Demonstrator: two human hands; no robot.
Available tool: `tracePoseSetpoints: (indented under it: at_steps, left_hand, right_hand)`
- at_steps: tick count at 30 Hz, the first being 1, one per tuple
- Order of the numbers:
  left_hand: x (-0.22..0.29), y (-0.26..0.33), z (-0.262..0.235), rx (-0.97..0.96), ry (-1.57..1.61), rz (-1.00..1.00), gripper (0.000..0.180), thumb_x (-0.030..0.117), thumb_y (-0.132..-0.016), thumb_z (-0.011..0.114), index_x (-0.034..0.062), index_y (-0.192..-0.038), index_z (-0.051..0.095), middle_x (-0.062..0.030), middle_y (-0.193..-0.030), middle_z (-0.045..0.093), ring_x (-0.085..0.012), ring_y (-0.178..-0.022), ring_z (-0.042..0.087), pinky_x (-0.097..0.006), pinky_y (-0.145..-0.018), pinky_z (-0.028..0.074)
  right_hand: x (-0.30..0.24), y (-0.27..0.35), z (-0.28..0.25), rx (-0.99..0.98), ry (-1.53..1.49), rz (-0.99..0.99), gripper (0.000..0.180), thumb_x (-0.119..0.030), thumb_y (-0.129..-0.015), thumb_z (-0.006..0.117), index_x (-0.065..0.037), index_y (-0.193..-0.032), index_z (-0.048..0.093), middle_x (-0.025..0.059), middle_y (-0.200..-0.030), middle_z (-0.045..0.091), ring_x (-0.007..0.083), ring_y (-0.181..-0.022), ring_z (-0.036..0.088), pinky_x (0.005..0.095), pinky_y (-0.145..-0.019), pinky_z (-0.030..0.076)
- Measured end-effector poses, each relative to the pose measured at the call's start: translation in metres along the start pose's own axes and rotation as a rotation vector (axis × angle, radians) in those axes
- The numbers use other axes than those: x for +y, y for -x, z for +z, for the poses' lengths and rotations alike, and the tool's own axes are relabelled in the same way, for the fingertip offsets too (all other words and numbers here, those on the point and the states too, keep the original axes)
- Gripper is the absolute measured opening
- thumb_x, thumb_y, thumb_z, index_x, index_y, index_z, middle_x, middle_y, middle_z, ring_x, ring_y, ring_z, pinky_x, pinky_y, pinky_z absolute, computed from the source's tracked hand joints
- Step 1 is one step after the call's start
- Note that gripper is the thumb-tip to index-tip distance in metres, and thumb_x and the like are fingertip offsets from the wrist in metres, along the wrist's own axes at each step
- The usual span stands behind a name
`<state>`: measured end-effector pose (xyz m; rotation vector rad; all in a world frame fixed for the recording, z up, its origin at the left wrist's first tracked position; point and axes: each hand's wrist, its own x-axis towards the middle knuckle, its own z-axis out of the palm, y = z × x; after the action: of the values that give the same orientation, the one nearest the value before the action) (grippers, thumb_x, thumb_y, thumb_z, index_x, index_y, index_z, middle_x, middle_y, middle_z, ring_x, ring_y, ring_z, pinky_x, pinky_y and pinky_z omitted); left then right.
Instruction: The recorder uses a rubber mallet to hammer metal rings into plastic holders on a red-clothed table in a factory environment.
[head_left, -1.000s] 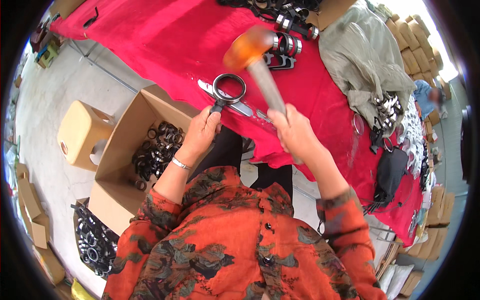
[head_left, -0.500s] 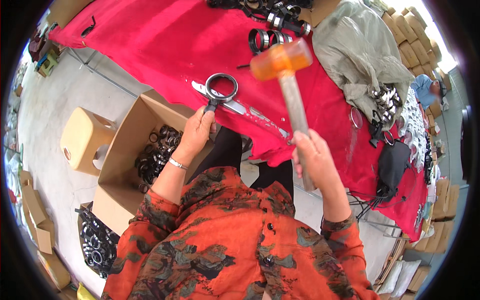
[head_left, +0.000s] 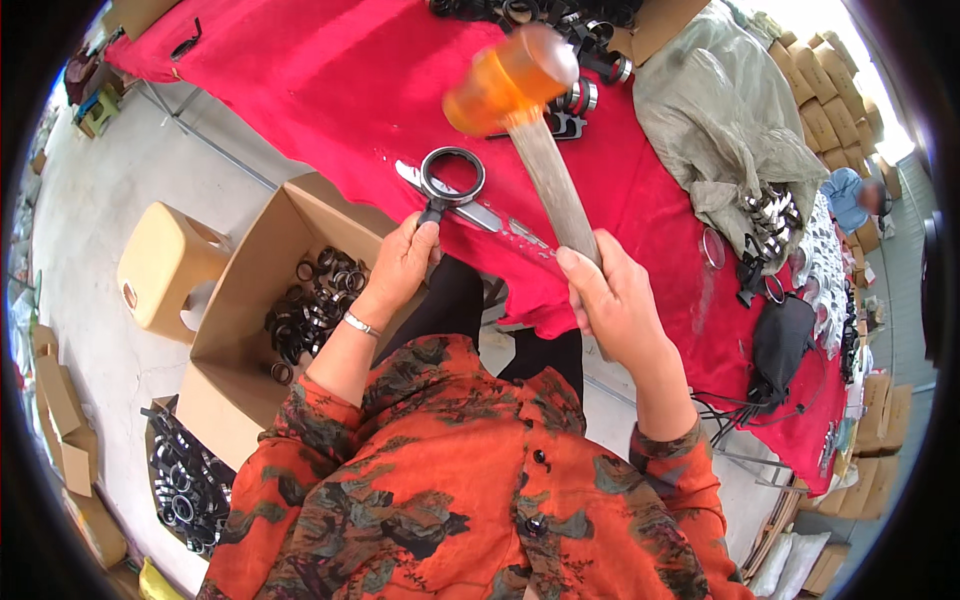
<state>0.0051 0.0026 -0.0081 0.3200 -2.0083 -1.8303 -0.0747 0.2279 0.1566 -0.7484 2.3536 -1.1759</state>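
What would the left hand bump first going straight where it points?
Beyond the black handled ring it grips, the left hand would probably meet the flat silvery strip on the red cloth; depth is unclear.

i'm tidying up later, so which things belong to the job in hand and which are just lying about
In the job:
orange mallet, in the right hand
black ring piece, in the left hand
probably the loose rings in the cardboard box

Seemingly lying about:
beige stool
green stool
black pouch-like thing

Mallet head (head_left: 510,82) — blurred; ring handle (head_left: 432,212) — partly hidden.
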Motion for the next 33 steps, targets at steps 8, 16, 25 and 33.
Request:
tracePoseSetpoints:
  at_steps: [8, 16, 25, 33]
  left_hand:
    - [0.008, -0.006, 0.006, 0.052, -0.106, 0.013, 0.04, 0.039, -0.098, 0.046, 0.0019, -0.083, 0.05, -0.0073, -0.062, 0.055, -0.0169, -0.059, 0.055, -0.032, -0.058, 0.044]
    - [0.01, 0.001, 0.003, 0.024, -0.075, -0.03, 0.037, 0.037, -0.097, 0.047, 0.0024, -0.084, 0.052, -0.0057, -0.065, 0.056, -0.0148, -0.059, 0.055, -0.029, -0.057, 0.044]
    - [0.037, 0.055, -0.061, 0.169, -0.131, -0.272, 0.029, 0.026, -0.096, 0.049, 0.0015, -0.084, 0.058, -0.0059, -0.072, 0.06, -0.0132, -0.067, 0.058, -0.027, -0.06, 0.047]
    - [0.082, -0.005, -0.044, 0.187, -0.732, 0.218, 0.016, 0.013, -0.087, 0.06, -0.0019, -0.091, 0.059, -0.0173, -0.087, 0.061, -0.0344, -0.08, 0.06, -0.038, -0.07, 0.047]
  right_hand:
    - [-0.007, -0.031, 0.027, -0.045, 0.68, -0.239, 0.038, -0.036, -0.09, 0.057, 0.001, -0.094, 0.048, 0.0231, -0.071, 0.061, 0.0419, -0.068, 0.062, 0.05, -0.058, 0.046]
    - [0.041, 0.038, 0.016, 0.127, 0.24, -0.101, 0.035, -0.033, -0.091, 0.06, -0.001, -0.092, 0.046, 0.0239, -0.068, 0.057, 0.0455, -0.067, 0.058, 0.0454, -0.057, 0.044]
    - [0.084, 0.049, -0.047, 0.407, 0.47, -0.078, 0.033, -0.029, -0.081, 0.072, -0.003, -0.093, 0.057, 0.0166, -0.073, 0.06, 0.0331, -0.064, 0.06, 0.04, -0.058, 0.047]
    - [0.12, 0.049, -0.038, 0.648, 0.807, -0.153, 0.033, -0.027, -0.075, 0.073, -0.005, -0.096, 0.06, 0.0097, -0.083, 0.055, 0.0296, -0.078, 0.055, 0.041, -0.064, 0.045]
